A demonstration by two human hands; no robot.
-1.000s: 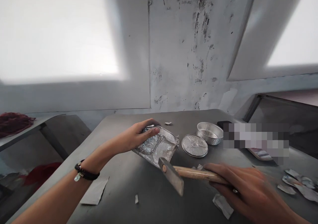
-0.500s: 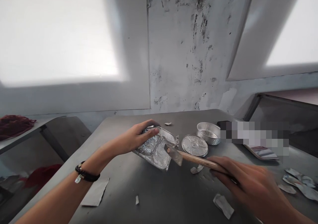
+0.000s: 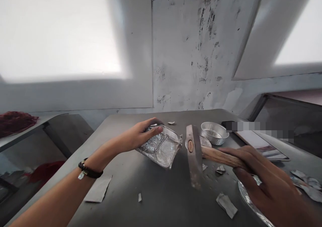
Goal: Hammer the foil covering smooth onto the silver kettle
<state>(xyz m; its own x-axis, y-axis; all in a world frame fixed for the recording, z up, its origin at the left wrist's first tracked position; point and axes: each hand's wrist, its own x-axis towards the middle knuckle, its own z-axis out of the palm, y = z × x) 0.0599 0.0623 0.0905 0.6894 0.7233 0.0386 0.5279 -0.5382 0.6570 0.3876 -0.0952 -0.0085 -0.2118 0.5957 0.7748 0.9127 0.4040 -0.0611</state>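
Observation:
My left hand (image 3: 142, 134) is closed on the upper left edge of a crumpled foil tray (image 3: 163, 148), its thumb lying on top. The tray is tilted, and its right edge is torn and bent. To the right, my right hand (image 3: 261, 180) is wrapped round the wooden handle of a hammer (image 3: 193, 156). The hammer's metal head is raised apart from the tray and partly covers a round metal disc (image 3: 206, 142). Another round shiny rim (image 3: 245, 193) shows beneath my right hand.
A perforated metal bowl (image 3: 215, 133) stands at the back right, beside a flat pale object (image 3: 264, 143). Paper scraps (image 3: 226, 205) and a larger paper piece (image 3: 99, 189) lie on the grey table (image 3: 161, 200). Red strands (image 3: 17, 123) sit on the left table.
The hammer has swung away from the tray's right edge, up and to the right, with my right hand. My left hand keeps its hold on the tray. A shiny rim now shows under my right hand.

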